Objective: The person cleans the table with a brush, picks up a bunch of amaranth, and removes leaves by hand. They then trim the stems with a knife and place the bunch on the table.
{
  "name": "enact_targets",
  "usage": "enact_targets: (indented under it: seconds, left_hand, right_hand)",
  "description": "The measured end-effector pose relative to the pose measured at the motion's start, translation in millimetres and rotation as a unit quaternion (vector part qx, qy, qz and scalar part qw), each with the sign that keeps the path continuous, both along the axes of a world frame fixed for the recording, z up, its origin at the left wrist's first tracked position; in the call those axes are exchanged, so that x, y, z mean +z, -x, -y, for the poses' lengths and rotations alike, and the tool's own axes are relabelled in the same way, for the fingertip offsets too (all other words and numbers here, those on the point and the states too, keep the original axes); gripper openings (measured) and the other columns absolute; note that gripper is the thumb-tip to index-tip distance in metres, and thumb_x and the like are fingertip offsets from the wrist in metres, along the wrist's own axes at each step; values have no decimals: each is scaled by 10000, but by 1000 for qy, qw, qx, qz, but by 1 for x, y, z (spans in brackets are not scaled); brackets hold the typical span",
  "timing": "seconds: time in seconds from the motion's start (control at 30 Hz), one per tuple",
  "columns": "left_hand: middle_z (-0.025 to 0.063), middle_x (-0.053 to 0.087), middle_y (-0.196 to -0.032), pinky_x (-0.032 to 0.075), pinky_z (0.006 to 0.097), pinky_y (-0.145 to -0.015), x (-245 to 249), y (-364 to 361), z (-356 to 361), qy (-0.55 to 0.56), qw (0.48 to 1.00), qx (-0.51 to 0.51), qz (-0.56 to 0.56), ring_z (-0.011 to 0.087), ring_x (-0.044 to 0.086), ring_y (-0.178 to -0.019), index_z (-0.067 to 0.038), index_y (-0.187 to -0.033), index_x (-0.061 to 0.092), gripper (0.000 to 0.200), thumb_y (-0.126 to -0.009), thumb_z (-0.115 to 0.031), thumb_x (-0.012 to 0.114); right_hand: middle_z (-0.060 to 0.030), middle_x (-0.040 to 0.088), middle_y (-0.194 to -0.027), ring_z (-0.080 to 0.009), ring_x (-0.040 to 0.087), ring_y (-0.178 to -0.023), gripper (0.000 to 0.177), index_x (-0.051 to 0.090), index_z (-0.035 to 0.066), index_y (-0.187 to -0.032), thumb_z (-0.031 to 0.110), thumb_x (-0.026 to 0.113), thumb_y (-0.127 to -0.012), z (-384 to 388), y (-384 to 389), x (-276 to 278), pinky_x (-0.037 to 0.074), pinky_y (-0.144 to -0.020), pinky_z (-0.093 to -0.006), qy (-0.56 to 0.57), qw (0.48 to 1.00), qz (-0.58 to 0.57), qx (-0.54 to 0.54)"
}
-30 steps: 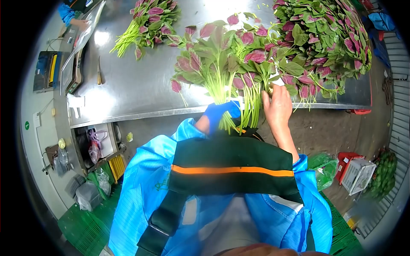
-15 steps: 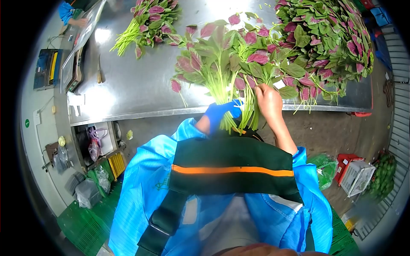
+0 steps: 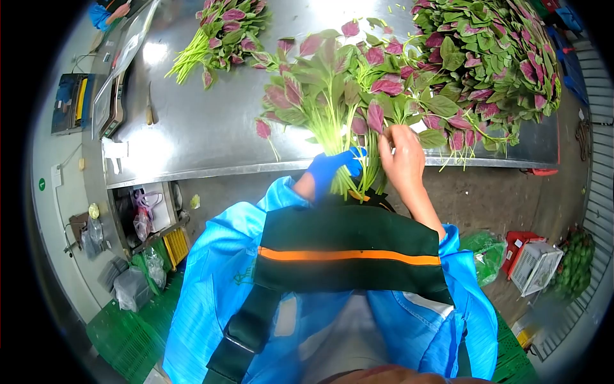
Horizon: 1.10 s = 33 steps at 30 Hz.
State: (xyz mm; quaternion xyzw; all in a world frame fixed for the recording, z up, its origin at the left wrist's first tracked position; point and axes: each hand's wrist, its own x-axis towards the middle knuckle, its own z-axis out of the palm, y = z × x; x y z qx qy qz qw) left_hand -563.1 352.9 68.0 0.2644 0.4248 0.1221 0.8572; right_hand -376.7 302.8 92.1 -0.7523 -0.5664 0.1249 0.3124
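My left hand (image 3: 329, 173), in a blue glove, is wrapped round a bunch of red-and-green amaranth (image 3: 329, 125). The pale stems point down past the table edge, and the leaves fan out over the metal. Just to the right is my bare right hand (image 3: 404, 160), with its thumb and fingers bent at an upright purple amaranth leaf (image 3: 375, 116). The fingertips seem to pinch the leaf's lower end, partly hidden. Loose amaranth sprigs (image 3: 441, 105) lie beyond that hand.
A big amaranth heap (image 3: 492, 57) covers the right of the metal table (image 3: 211, 128). A smaller bunch (image 3: 224, 35) lies at the back left. A knife (image 3: 149, 112) and a scale (image 3: 115, 105) are at the left. Another person's blue sleeve (image 3: 100, 16) shows top left.
My right hand has turned and its fingers have loosened and shifted slightly. The purple leaf beside it now stands upright. The left hand keeps its grip; the other person's arm has moved up.
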Motion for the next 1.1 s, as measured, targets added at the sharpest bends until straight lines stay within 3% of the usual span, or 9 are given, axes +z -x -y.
enact_targets:
  seconds: [0.2, 0.3, 0.4, 0.47, 0.57, 0.63, 0.7, 0.83, 1.1]
  left_hand:
    - [72, 621, -1050, 508, 267, -782, -12, 12, 3, 32, 998, -18, 56, 138, 610, -929, -18, -1198, 569, 309, -971, -224, 522]
    - [80, 616, -1031, 513, 280, -747, -18, 24, -2, -57, 991, -101, 71, 152, 616, -902, -17, -1194, 548, 321, -950, -227, 543]
    - [68, 641, -913, 522, 292, -675, -33, 20, -4, 81, 987, -50, 129, 162, 634, -800, -8, -1127, 579, 304, -919, -229, 590]
    - [52, 661, -823, 528, 290, -644, -37, 3, 1, 93, 993, -20, 68, 160, 642, -723, 16, -1064, 628, 277, -901, -207, 624]
    - [68, 676, -880, 533, 286, -664, 8, -13, -2, 7, 1000, 23, -3, 168, 647, -737, 32, -1079, 642, 289, -895, -190, 637]
    - [80, 679, -961, 536, 295, -728, 4, -6, -2, -2, 1000, 15, 4, 173, 650, -816, 28, -1120, 643, 297, -894, -166, 634]
    - [90, 674, -1042, 535, 311, -785, 0, -3, -2, 4, 1000, 7, 5, 186, 648, -896, 19, -1117, 650, 282, -894, -151, 625]
    - [104, 666, -1080, 532, 314, -819, -5, 2, -1, 57, 996, -11, 67, 193, 641, -966, 14, -1164, 626, 297, -932, -161, 570]
    - [98, 661, -1061, 527, 314, -824, -4, 5, 1, 123, 989, 23, 85, 194, 635, -961, 6, -1173, 618, 305, -941, -183, 561]
  right_hand:
    - [-171, 590, -891, -380, 586, -873, 162, 559, 62, -981, 184, 590, -880, 17, 36, 10, 466, -732, -436, 22, 960, -218, 173]
    - [-133, 612, -823, -244, 619, -741, 82, 554, 19, -950, 70, 585, -895, 17, 45, 8, 483, -658, -336, 17, 944, -263, 199]
    - [-113, 622, -770, -191, 621, -699, 107, 514, 22, -997, 81, 563, -923, 17, 40, 3, 487, -637, -317, 90, 758, -632, 139]
    - [-92, 620, -711, -164, 620, -659, 143, 473, 28, -1029, 103, 556, -940, 18, 20, 28, 493, -625, -294, 116, 774, -599, 170]
    - [-110, 635, -799, -206, 637, -693, 332, 512, 19, -1055, 338, 514, -966, 6, -40, 51, 524, -653, -352, -101, 817, -567, -29]
    - [-131, 636, -886, -251, 645, -776, 347, 550, 18, -1092, 327, 563, -935, 4, -86, 13, 534, -682, -401, -1, 970, -146, -196]
    - [-143, 639, -947, -289, 641, -838, 345, 590, 11, -1081, 292, 621, -883, 19, -85, 8, 533, -694, -411, 119, 954, 264, -73]
    - [-144, 674, -931, -327, 653, -829, 174, 662, 61, -957, 184, 639, -836, 7, -15, -9, 522, -713, -418, 89, 994, -4, 64]
    - [-140, 624, -791, -324, 637, -729, 143, 541, 52, -827, 144, 644, -791, -27, 12, -45, 505, -593, -431, 103, 987, 94, 80]
